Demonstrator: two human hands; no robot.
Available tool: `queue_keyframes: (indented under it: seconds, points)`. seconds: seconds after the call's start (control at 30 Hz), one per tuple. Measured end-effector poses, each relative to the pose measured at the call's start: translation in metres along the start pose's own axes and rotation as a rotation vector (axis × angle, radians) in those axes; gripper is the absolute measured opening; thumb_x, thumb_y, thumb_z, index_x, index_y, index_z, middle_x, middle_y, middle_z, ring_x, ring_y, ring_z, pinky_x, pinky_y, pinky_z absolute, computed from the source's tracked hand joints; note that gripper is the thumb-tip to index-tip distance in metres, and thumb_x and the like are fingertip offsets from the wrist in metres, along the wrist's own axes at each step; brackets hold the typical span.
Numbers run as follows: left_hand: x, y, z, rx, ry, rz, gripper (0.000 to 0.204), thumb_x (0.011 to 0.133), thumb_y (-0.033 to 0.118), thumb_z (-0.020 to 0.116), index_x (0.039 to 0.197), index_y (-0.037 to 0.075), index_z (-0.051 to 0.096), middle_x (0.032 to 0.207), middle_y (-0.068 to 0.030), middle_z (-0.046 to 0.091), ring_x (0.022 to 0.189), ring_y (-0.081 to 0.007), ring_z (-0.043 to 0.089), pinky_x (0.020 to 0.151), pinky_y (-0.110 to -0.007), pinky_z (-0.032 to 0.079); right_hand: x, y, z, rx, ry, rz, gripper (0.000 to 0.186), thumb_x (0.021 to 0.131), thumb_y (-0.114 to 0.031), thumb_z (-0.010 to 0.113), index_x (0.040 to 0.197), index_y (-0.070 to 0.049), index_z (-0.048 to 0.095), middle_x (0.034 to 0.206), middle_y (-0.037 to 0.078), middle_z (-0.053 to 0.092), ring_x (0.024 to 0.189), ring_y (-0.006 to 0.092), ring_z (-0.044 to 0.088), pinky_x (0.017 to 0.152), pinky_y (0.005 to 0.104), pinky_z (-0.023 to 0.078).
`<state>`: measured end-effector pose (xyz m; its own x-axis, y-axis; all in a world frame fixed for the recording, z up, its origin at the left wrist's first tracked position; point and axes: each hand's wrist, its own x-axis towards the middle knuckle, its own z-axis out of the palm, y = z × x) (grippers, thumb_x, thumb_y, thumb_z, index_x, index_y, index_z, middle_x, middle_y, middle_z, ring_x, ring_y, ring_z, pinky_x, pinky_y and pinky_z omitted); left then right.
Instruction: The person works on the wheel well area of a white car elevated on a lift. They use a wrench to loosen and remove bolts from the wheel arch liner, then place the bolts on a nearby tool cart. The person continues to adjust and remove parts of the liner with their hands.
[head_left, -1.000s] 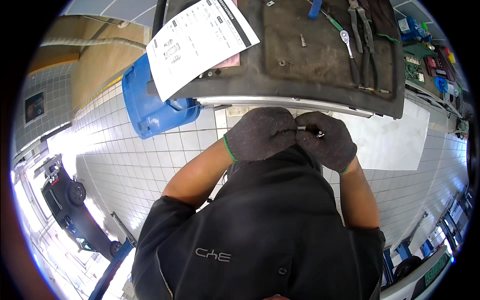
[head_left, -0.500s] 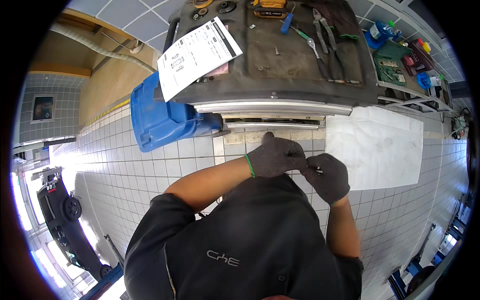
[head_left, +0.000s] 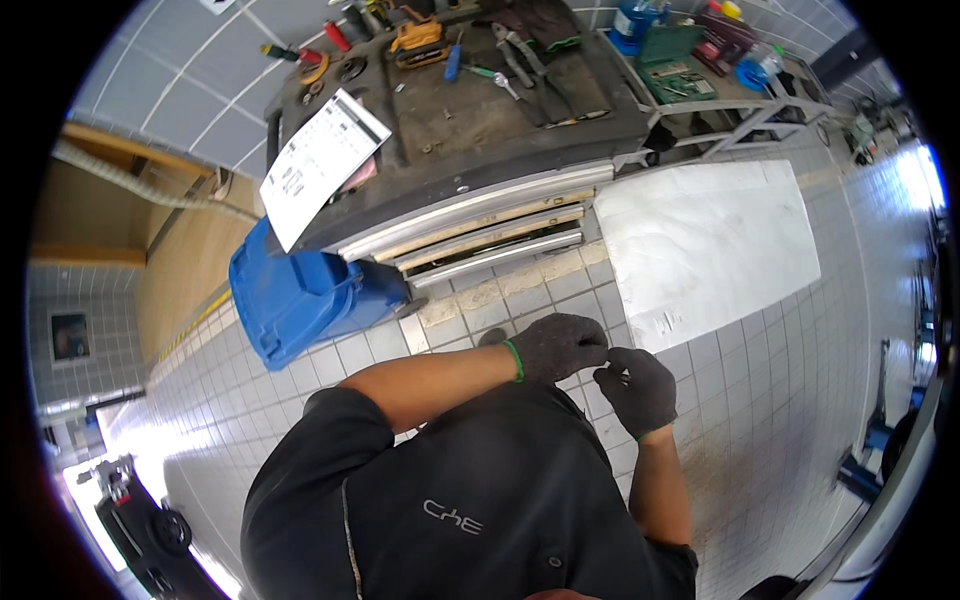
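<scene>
Both hands wear dark grey work gloves and meet in front of my torso. My left hand [head_left: 558, 348] has a green cuff edge at the wrist. Its fingers are closed, pointing right toward the other hand; whatever they pinch is hidden. My right hand [head_left: 640, 392] is closed too, fingertips close against those of the left. A tiny pale bit shows at its fingers, too small to name. Beyond the hands, the white sheet [head_left: 715, 250] lies on the tiled floor.
Ahead stands a dark-topped tool cabinet [head_left: 400, 215] bearing a printed paper [head_left: 320, 165], pliers [head_left: 535, 70], a blue-handled screwdriver [head_left: 453, 64] and a yellow power tool [head_left: 418, 45]. Left of it is a blue bin [head_left: 295, 300]. A metal shelf cart [head_left: 740, 125] holds a green socket case [head_left: 678, 70].
My view has turned and shifted, so the cabinet now looks tilted and more of the right-hand floor shows. The hands stay close together, fingers still closed.
</scene>
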<state>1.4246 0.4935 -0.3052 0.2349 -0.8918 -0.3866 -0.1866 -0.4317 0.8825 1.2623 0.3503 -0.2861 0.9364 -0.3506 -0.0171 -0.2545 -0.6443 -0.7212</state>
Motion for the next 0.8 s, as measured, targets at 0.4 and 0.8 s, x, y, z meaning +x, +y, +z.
queue_keyframes:
  seconds: [0.4, 0.8]
  points:
    - [-0.016, -0.034, 0.016, 0.158, -0.367, 0.397, 0.03, 0.102, 0.033, 0.057, 0.111, 0.008, 0.072, 0.109, -0.0171, 0.07, 0.103, -0.0372, 0.068, 0.088, -0.047, 0.053, -0.077, -0.031, 0.043, 0.027, 0.278, 0.151, 0.019, 0.085, -0.007, 0.081, 0.103, -0.009, 0.077, 0.094, 0.014, 0.076, 0.081, 0.0307, 0.075, 0.069, 0.0375, 0.059]
    - [-0.066, 0.035, 0.208, 0.306, -0.552, 0.436, 0.04, 0.097, 0.042, 0.065, 0.108, 0.004, 0.074, 0.104, -0.0189, 0.073, 0.1, -0.0373, 0.069, 0.088, -0.047, 0.053, -0.312, -0.038, 0.059, -0.072, 0.742, 0.528, 0.012, 0.09, -0.014, 0.077, 0.099, -0.01, 0.072, 0.092, 0.012, 0.075, 0.079, 0.0311, 0.073, 0.067, 0.0396, 0.059]
